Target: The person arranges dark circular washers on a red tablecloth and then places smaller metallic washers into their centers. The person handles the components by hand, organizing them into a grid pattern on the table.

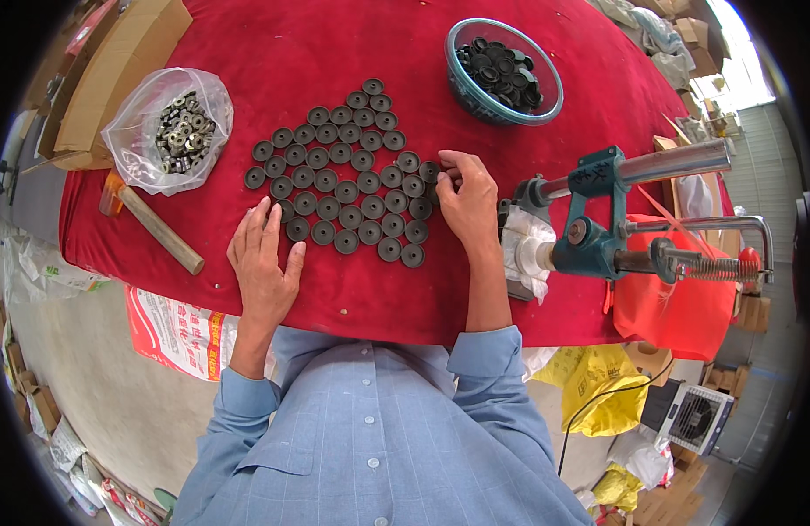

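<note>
The right hand's (469,200) fingers (456,158) are curled and narrow at the right edge of a patch of black discs (339,153); they cover part of a dark round shape there, and I cannot tell whether they pinch it. The left hand (266,267) lies palm down at the patch's left edge, fingers slightly spread, thumb well apart, seemingly holding nothing; one disc is partly hidden beside its fingertips. The far edge of the bench (370,302) is cut off at the top, as is the cardboard box (129,79) at its far left corner.

The discs lie flat in the middle of the bench, hubs up, each one's axis upright; being round, they have no long side. Their rows narrow to a tip toward the far edge. A bowl (470,103) of more discs stands toward the far right corner, its lower layers hidden. Near the left edge sits a clear bag (133,136) of small metal parts (186,136), too jumbled to count; beside it, a wooden handle (162,232) slants toward the near edge. By the right edge, a green press (589,219) has its base mostly hidden.
</note>
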### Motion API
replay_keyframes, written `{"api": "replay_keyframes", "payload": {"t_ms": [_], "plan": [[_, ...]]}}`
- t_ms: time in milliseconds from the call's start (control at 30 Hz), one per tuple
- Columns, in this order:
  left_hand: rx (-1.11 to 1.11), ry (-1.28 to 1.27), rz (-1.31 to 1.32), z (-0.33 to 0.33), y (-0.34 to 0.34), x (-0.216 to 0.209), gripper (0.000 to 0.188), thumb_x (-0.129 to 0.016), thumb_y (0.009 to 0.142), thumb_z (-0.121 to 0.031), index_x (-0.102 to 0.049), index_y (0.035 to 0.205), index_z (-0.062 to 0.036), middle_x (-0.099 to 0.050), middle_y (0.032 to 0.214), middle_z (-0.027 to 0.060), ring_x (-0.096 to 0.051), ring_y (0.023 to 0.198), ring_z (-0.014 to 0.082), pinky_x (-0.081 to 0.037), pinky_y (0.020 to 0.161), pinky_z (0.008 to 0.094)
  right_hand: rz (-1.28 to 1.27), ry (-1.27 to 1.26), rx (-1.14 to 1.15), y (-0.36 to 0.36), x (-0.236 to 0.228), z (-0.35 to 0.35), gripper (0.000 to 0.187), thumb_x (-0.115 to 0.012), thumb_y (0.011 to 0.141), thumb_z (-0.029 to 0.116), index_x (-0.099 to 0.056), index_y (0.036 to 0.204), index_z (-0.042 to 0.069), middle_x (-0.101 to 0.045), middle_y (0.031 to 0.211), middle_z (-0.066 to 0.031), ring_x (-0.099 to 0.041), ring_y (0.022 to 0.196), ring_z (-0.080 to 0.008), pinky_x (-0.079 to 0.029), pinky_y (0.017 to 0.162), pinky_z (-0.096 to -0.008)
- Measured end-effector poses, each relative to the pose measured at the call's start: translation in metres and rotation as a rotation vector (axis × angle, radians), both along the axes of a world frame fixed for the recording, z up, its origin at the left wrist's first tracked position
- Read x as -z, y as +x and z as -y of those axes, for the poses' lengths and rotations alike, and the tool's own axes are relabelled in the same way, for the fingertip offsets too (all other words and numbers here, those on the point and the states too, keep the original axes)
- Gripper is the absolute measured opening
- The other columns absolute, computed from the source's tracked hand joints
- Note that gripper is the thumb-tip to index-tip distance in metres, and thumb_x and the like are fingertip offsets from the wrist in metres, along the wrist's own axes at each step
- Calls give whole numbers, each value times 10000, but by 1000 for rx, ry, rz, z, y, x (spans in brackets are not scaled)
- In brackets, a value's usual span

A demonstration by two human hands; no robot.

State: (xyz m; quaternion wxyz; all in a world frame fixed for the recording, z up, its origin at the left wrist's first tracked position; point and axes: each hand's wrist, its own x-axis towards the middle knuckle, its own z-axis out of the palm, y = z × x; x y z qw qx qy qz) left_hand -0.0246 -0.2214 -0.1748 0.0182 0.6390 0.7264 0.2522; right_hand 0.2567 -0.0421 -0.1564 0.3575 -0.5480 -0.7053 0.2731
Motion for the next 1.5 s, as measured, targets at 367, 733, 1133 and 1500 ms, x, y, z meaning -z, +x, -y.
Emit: {"api": "replay_keyframes", "payload": {"t_ms": [367, 733, 1133, 1500], "plan": [[2, 9, 25, 0, 0, -1, 661, -750, 995, -226, -539, 1594, -41, -494, 1674, 130, -423, 1555, 357, -293, 1273, 503, 351, 267, -124, -42, -8, 13, 419, -922, 770, 176, -760, 1152, 120, -662, 1248, -55, -588, 1261, -312, -438, 1069, -532], [3, 19, 42, 0, 1, -1, 658, -755, 990, -214, -543, 1588, -40, -500, 1668, 138, -428, 1552, 361, -299, 1269, 506, 45, 301, 24, -34, -3, -12, 330, -748, 868, 29, -721, 1197, 28, -700, 1185, -187, -676, 1111, -387, -563, 967, -504], [16, 38, 18, -1, -1, 2, 669, -774, 975, -256, -554, 1570, -44, -495, 1667, 130, -429, 1542, 357, -312, 1237, 530, -78, 140, -23, -11, 1, 3, 401, -606, 879, -129, -715, 1254, -39, -738, 1158, -219, -759, 1012, -344, -621, 900, -419], [13, 33, 3, 0, -2, 3, 669, -770, 978, -262, -551, 1574, -53, -498, 1664, 129, -432, 1538, 360, -313, 1236, 530, 259, 250, -100, -15, -7, 44, 340, -877, 810, 103, -756, 1127, 107, -691, 1114, -77, -650, 1080, -309, -489, 919, -454]]}}
